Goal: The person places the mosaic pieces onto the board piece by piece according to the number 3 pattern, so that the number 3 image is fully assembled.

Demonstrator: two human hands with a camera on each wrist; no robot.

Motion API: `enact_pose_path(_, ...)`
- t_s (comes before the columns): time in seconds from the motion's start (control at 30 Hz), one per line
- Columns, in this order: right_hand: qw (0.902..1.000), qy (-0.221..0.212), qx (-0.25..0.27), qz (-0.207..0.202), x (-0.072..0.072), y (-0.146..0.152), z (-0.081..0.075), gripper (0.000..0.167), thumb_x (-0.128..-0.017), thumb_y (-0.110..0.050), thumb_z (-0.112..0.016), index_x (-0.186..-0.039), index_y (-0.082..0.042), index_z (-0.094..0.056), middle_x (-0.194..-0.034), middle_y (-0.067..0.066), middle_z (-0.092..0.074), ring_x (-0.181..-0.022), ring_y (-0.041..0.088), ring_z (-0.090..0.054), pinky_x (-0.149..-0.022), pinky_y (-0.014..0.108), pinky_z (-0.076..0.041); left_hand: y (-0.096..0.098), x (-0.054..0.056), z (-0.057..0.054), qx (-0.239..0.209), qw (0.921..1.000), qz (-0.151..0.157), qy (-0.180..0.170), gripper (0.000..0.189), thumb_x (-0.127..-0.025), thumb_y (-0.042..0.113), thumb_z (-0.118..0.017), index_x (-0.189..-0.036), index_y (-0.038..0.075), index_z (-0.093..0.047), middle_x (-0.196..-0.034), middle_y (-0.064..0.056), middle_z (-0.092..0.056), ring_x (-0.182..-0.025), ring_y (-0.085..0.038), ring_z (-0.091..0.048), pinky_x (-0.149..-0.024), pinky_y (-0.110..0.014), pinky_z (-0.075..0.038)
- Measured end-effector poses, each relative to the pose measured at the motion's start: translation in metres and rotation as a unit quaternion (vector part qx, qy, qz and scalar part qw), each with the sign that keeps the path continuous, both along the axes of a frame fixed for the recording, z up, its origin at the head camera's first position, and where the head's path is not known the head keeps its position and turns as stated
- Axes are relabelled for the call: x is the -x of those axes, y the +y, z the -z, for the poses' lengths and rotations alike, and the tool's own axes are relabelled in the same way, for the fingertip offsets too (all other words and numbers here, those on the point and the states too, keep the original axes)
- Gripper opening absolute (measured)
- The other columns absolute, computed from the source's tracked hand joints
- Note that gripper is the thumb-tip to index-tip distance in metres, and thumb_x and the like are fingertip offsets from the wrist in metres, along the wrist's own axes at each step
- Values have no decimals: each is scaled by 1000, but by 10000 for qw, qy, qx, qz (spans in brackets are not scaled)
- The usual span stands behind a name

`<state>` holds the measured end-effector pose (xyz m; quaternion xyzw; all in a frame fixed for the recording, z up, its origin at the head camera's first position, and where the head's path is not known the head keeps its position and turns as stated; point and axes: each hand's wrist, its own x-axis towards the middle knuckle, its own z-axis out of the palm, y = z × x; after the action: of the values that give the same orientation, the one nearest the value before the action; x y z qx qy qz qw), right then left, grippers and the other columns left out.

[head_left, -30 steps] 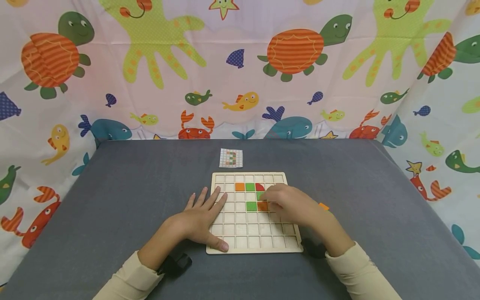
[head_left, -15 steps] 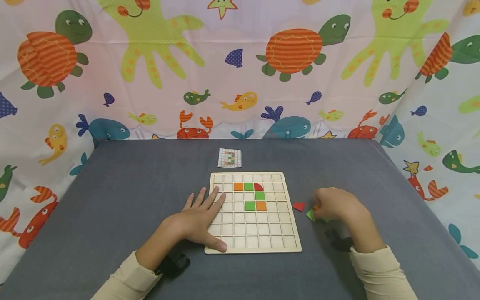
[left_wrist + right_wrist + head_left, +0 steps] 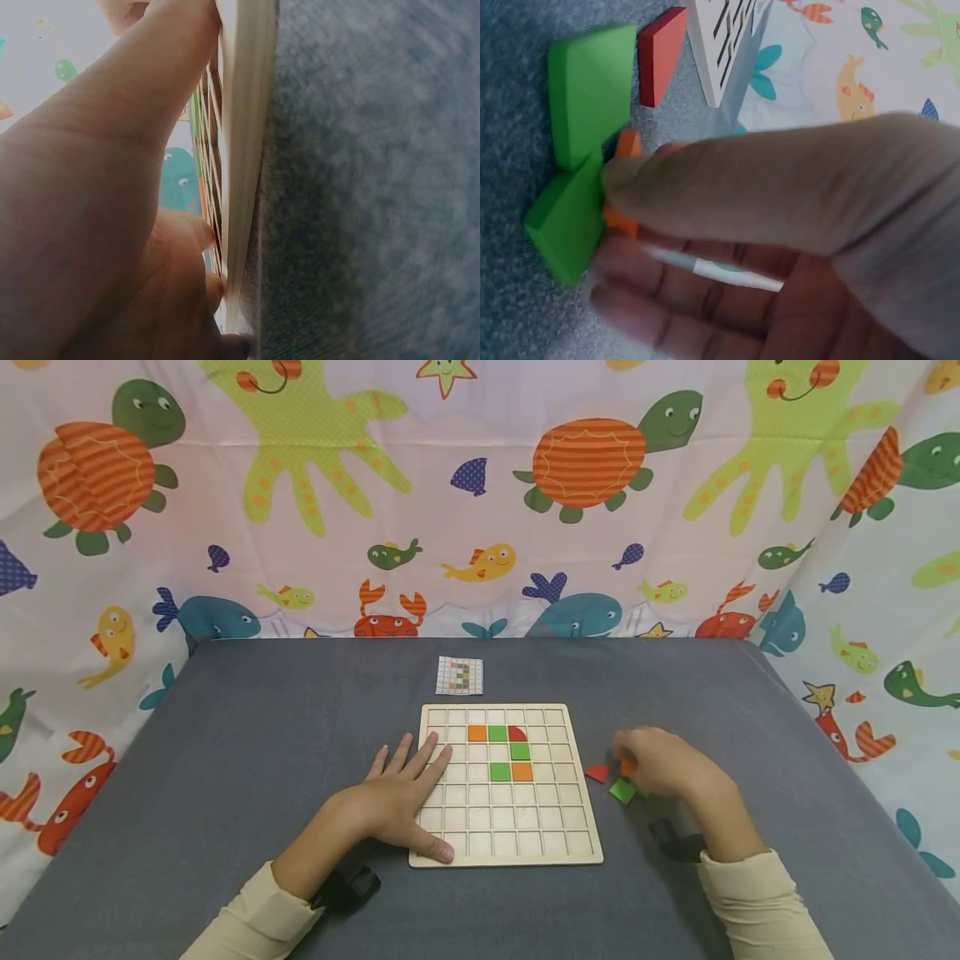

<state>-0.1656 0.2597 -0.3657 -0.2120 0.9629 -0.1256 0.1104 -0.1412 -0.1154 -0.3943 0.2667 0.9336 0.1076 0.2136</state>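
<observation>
Right of centre, an orange tile (image 3: 628,767) is pinched by the right hand (image 3: 666,763); below centre, a gridded board (image 3: 529,820) is touched by the left hand (image 3: 396,802), spread wide.

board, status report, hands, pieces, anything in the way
Left hand spread on board; right hand pinching orange tile. Six tiles showing on board. Loose red tile between right hand and board.
</observation>
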Motion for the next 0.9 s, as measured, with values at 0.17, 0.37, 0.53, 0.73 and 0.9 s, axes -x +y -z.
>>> enact_pose_path(0.17,9986,71,425,-297,3,0,-1,27,-78,12,-69,-97,-6,-68,-90,3,-64,-81,21,-58,-74,46,-52,1,0,1,-2,10000,20,33,134,-66,84,-70,-163,15,-10,-167,-11,5,-149,-41,12,-114,-66,3)
enact_pose_path(0.37,9989,-365,-209,208,-5,2,-9,28,-75,6,-72,-99,-6,-65,-86,3,-59,-79,22,-53,-70,42,-49,0,0,1,-12,10000,12,3,134,-66,83,-70,-163,15,-8,-167,-11,6,-149,-41,13,-113,-65,4)
enact_pose_path(0.53,9969,-583,-411,335,-8,3,-7,24,-72,6,-69,-88,-9,-58,-77,2,-50,-71,20,-47,-60,35,-39,0,0,0,64,10000,-23,1,134,-65,83,-70,-163,16,-9,-168,-10,6,-149,-40,13,-114,-65,4)
enact_pose_path(0.73,9979,-560,-256,201,-6,1,-4,22,-72,9,-63,-80,-11,-58,-73,0,-47,-67,17,-44,-58,32,-34,0,0,0,29,10000,-10,-36,133,-66,83,-70,-163,15,-9,-168,-10,5,-150,-41,12,-113,-66,3)
enact_pose_path(0.9,9975,-635,-205,249,-5,-1,-4,22,-73,8,-65,-83,-10,-60,-73,0,-49,-66,17,-45,-56,31,-35,0,0,0,-3,10000,-11,-41,133,-66,83,-70,-163,15,-9,-167,-10,6,-149,-41,13,-113,-65,4)
